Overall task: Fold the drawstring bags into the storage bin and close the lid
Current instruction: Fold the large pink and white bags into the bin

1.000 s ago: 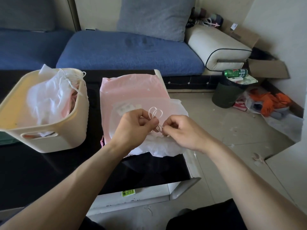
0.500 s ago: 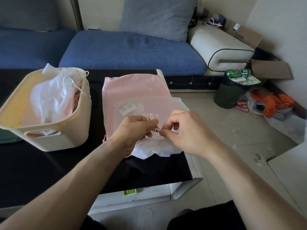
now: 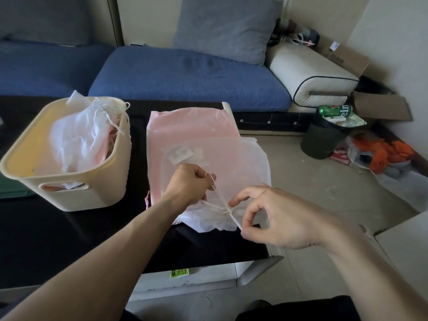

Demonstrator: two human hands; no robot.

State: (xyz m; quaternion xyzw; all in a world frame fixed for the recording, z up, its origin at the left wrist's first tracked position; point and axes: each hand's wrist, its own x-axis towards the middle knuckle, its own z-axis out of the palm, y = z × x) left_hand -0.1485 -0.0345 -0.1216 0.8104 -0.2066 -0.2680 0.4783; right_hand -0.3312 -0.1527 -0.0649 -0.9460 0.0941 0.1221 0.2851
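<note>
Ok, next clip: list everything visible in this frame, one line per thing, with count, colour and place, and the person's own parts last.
storage bin: one, cream, on the black table's left, holding crumpled white bags
white drawstring bag: one, translucent white, on the pink bag, in front of the person
drawstring: one, white, knotted at the white bag's near edge
pink bag: one, pink, flat beside the bin
table: one, black top
sofa: blue cushions, behind the table
grey pillow: one, on the sofa
waste bin: one, dark, on the floor at right
green can: one, on the waste bin
left hand: pinches one drawstring end
right hand: pinches the other end
</note>
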